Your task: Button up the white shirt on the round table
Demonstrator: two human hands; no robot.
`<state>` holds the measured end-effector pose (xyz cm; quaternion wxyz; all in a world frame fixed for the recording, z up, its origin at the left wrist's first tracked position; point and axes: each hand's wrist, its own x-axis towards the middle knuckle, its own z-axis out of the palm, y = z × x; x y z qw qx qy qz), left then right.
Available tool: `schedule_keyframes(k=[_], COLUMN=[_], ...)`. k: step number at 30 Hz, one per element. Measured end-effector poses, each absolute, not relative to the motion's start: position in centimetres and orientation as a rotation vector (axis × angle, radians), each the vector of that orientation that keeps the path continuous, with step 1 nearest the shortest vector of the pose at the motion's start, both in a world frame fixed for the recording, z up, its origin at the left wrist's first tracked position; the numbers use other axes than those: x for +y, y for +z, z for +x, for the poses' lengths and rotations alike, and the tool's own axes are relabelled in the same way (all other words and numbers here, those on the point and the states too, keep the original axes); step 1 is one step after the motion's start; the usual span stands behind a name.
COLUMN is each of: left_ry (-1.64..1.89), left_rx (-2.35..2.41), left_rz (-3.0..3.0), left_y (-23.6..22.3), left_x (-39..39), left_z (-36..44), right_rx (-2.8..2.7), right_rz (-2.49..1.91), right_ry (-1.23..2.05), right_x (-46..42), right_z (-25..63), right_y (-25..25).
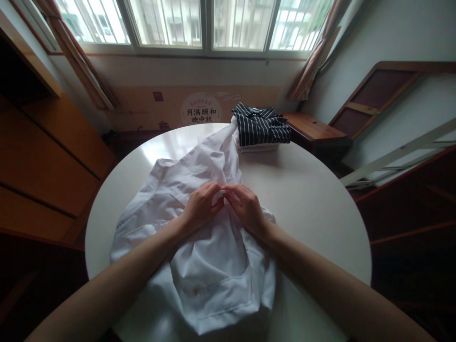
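Note:
A white garment (210,256), it looks like a coat or shirt with pockets, lies spread and creased over the round table. Reddish stains mark its lower part. Above its middle, my left hand (204,202) and my right hand (245,204) meet fingertip to fingertip. Both pinch a small fold of the white cloth between thumbs and forefingers. Whether a button sits in that fold is too small to make out. One sleeve of the garment stretches toward the far side, up to a pile of folded clothes.
A black-and-white striped folded garment (261,124) tops the pile at the table's far right. The white round table (313,199) has a glossy surface. Beyond it stand a wooden bench or stool (313,128) and a printed cardboard box (142,107) under the window. Orange-brown cabinets (39,166) flank the left.

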<state>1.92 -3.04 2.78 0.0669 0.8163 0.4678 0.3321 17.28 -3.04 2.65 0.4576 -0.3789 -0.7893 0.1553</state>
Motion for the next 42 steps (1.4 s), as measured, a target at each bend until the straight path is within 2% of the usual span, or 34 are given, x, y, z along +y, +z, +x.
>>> schedule_keyframes(k=[17, 31, 37, 42], left_ry=[1.056, 1.073, 0.909, 0.935], left_rx=[1.319, 1.355, 1.308, 1.398], left_rz=[2.403, 2.332, 2.433, 2.462], left_y=[3.1, 4.3, 3.8, 3.2], left_x=[-3.2, -3.8, -3.7, -3.5], left_z=[2.0, 1.7, 1.9, 2.0], right_rx=[-1.974, -1.785, -1.802, -1.802], right_rz=[-0.934, -1.128, -1.118, -1.069], right_ry=[0.368, 0.332, 0.295, 0.326], right_x=[-2.8, -3.0, -2.9, -2.9], right_z=[17.4, 17.2, 17.2, 17.3], right_y=[2.5, 2.9, 2.8, 2.9])
